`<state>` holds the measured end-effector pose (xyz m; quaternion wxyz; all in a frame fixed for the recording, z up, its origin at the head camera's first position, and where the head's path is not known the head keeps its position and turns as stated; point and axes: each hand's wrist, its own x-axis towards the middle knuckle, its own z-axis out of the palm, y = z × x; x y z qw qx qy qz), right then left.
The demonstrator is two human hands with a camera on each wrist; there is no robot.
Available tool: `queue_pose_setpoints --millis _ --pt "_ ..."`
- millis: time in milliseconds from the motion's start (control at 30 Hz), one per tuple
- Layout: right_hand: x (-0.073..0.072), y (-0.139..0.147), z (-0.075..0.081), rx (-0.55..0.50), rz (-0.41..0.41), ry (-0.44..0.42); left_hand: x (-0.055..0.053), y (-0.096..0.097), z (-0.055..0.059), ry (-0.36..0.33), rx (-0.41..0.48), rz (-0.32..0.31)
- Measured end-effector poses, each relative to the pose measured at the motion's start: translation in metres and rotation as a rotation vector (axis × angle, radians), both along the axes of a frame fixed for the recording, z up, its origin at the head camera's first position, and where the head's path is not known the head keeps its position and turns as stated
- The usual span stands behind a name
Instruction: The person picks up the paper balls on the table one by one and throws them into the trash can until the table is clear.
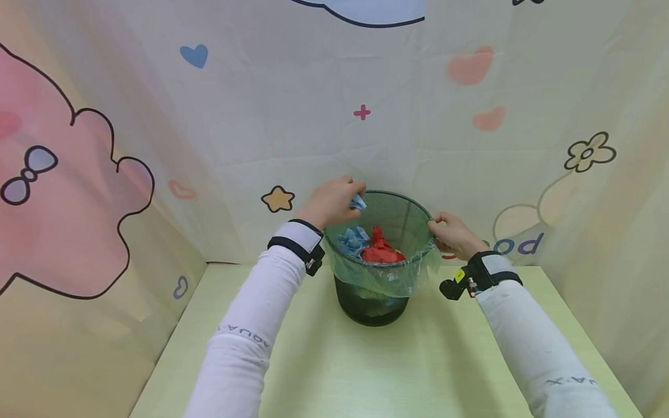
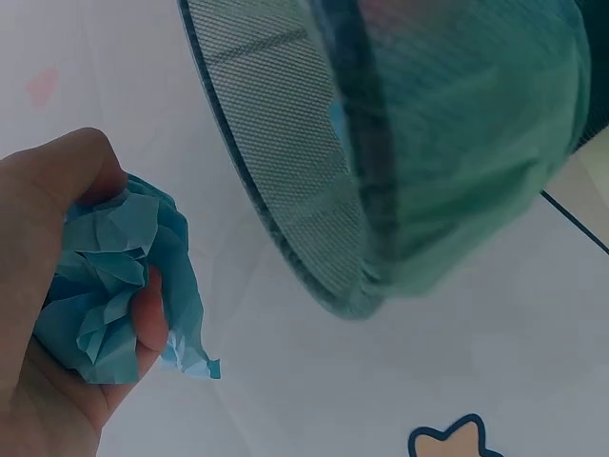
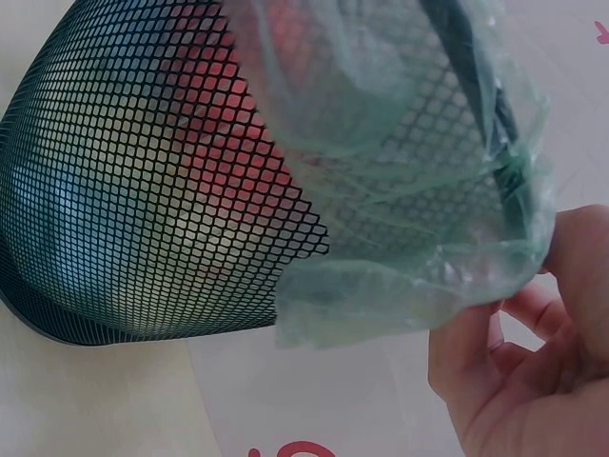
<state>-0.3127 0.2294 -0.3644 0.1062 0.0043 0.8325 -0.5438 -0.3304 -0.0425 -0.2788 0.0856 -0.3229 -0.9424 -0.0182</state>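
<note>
A dark mesh wastebasket (image 1: 368, 305), tilted toward me, stands at the back of the table with a green plastic bag (image 1: 366, 277) folded over its rim. Inside lie crumpled blue paper (image 1: 353, 241) and crumpled red paper (image 1: 381, 251). My left hand (image 1: 334, 203) is at the basket's left rim, its fingers curled round a crumpled blue paper ball (image 2: 119, 276). In the left wrist view that ball is apart from the rim. My right hand (image 1: 456, 234) pinches the bag-covered rim on the right, thumb and fingers at the edge (image 3: 519, 205).
The pale green table (image 1: 324, 366) stretches from the basket toward me. Directly behind it hangs a printed curtain (image 1: 292, 128) with hearts, a star and a flower. More curtain closes in both sides.
</note>
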Motion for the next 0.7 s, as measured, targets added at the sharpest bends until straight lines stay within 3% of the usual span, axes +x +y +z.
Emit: queue_pose_setpoints --millis 233,700 --pt "0.001 0.0 0.001 -0.015 -0.001 -0.006 0.003 0.017 0.002 -0.032 0.016 -0.044" --pt "0.001 0.0 -0.002 -0.004 -0.001 -0.015 0.003 0.038 -0.004 -0.063 0.021 -0.048"
